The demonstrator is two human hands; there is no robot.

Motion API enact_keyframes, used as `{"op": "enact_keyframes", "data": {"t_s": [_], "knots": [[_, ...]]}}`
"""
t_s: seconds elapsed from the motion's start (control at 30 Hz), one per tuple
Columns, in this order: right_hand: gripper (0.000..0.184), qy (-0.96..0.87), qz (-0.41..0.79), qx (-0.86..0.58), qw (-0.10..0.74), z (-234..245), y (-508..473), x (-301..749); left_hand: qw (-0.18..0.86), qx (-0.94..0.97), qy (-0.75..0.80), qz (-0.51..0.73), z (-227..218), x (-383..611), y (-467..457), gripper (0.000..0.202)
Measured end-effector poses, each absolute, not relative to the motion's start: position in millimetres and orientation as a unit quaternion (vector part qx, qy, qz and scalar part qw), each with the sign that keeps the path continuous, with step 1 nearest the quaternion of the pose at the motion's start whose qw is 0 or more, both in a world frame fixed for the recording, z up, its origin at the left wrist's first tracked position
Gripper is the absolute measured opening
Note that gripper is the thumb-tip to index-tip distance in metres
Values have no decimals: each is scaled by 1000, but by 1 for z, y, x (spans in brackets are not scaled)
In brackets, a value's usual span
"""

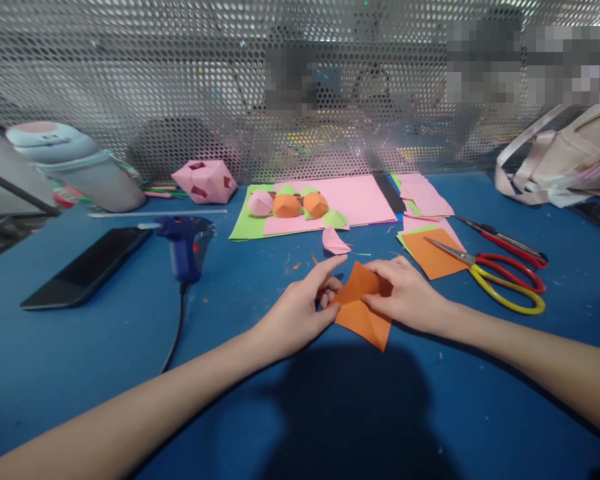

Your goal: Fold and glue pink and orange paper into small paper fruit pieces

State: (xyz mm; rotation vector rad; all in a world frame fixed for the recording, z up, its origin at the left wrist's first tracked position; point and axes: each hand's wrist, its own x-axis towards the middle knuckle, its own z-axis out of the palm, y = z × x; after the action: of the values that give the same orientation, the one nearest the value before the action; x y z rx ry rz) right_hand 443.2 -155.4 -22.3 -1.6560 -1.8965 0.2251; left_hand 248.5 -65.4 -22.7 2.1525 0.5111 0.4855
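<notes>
An orange sheet of paper (363,319) with crossing creases is held just above the blue table, tilted toward me. My left hand (300,303) pinches its left edge between thumb and curled fingers, the index finger stretched out beyond it. On the other side my right hand (410,293) grips the paper, thumb on the front face near the middle and fingers behind. A pink folded paper piece (335,241) lies just beyond the hands. Farther back, several rounded folded pieces, among them an orange one (286,206), rest on stacked coloured sheets (355,200).
Scissors (505,273) lie on orange paper squares (430,257) at the right, beside a red utility knife (510,243). A blue glue gun (180,247), a black phone (87,267) and a pink paper polyhedron (205,181) are at left. A perforated metal panel (180,87) closes the back.
</notes>
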Motion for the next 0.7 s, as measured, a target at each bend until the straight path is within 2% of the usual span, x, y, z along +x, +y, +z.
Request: {"op": "enact_keyframes", "data": {"t_s": [0.3,0.57,0.7], "knots": [[31,-719,124,-612,306,-23,-153,447,417,870,195,180,-23,249,-65,64],[33,-813,61,-512,270,-22,-154,449,414,877,183,163,-21,248,-66,64],[32,-852,11,-474,222,-22,-154,453,382,894,175,156,-20,247,-67,67]]}}
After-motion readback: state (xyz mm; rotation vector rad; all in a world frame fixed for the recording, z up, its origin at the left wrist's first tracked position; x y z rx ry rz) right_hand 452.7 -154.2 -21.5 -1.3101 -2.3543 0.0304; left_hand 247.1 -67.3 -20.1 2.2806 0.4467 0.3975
